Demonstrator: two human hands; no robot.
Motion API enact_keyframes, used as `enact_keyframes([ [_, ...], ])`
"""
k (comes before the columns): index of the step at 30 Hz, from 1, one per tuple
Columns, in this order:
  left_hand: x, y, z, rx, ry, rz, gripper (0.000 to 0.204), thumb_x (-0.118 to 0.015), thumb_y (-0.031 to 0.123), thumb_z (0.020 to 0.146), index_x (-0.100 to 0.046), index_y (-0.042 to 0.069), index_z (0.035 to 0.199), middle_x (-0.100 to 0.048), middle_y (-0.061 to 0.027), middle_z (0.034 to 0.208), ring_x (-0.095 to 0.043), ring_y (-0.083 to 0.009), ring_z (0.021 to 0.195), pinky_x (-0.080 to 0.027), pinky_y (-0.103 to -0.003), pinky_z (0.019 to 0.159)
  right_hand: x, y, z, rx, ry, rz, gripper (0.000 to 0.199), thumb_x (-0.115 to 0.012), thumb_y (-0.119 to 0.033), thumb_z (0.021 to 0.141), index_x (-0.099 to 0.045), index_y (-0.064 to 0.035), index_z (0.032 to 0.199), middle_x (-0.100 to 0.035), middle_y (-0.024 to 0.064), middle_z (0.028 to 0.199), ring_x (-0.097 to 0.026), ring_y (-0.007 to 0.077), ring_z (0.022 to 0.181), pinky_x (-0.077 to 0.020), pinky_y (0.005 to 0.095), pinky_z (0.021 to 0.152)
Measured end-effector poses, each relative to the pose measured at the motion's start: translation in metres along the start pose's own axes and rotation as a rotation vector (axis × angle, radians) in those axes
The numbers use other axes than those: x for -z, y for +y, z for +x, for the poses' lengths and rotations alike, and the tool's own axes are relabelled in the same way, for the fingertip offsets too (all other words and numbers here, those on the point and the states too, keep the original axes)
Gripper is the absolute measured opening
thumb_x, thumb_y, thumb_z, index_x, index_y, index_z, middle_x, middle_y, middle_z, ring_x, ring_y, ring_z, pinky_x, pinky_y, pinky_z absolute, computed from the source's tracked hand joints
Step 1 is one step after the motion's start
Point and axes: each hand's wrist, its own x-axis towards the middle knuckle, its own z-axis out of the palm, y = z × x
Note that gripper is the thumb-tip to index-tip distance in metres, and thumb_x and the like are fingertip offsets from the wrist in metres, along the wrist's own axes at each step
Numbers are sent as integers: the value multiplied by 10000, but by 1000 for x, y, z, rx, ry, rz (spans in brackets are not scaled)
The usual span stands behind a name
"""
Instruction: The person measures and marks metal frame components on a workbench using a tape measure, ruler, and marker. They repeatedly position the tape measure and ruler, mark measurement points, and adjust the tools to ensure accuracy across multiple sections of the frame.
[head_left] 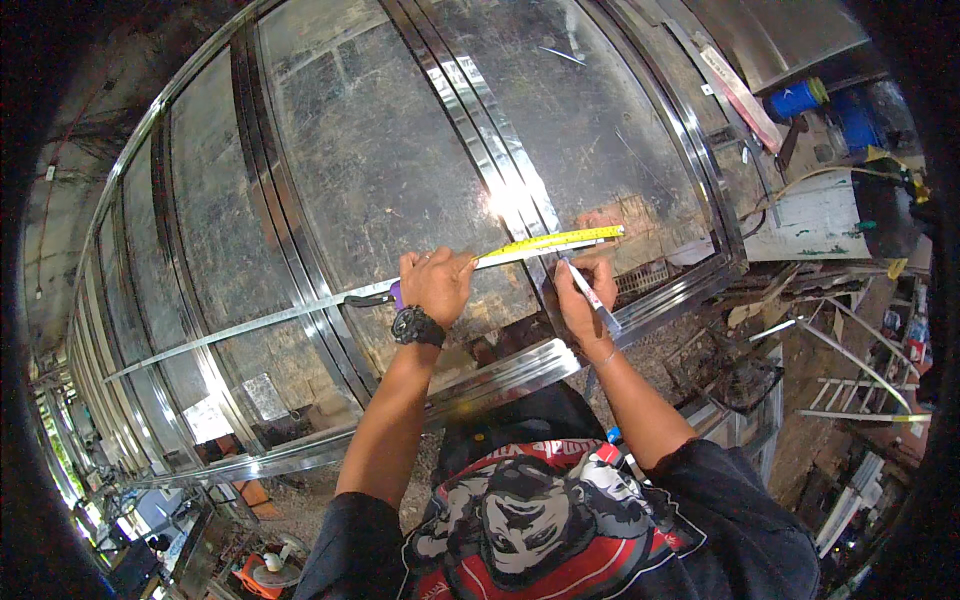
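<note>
Tape measure [545,243] | left hand [436,285] grips it | right hand [583,300] pinches pen [592,296]

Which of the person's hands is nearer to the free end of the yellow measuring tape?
Right. The right hand sits just below the yellow measuring tape's free end, holding a marker; the left hand grips the tape's case at the opposite end.

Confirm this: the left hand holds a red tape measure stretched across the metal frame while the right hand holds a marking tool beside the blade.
Not quite: the head view shows the tape measure blade is yellow, not red. The rest stands: the left hand holds it stretched across the metal frame, and the right hand holds a slim marking tool just below the blade.
</note>
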Motion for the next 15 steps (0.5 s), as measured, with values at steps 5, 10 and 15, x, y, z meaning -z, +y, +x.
enact_keyframes([
  [5,3,2,1,26,-51,-3,224,-680,343,1036,-850,212,1104,-725,-58,925,-695,-280,927,-388,-485,957,-4,17,0,62,-12,-22,214,-846,-140,914,-658,-50,963,-739,117,824,-712,204,699,-571,361,670],
  [10,-1,0,1,27,-34,19,225,-689,349,1031,-852,211,1100,-727,-61,916,-698,-278,920,-387,-483,949,-8,4,-2,-32,-140,29,223,-841,-157,937,-651,-43,965,-723,82,826,-672,150,716,-562,337,681],
  [15,-2,-1,-1,-7,13,-2,202,-701,328,1021,-852,215,1093,-730,-52,899,-699,-276,900,-387,-477,929,-12,1,1,66,-154,-1,206,-832,-146,929,-654,-50,968,-728,111,803,-697,167,690,-565,360,651],
])
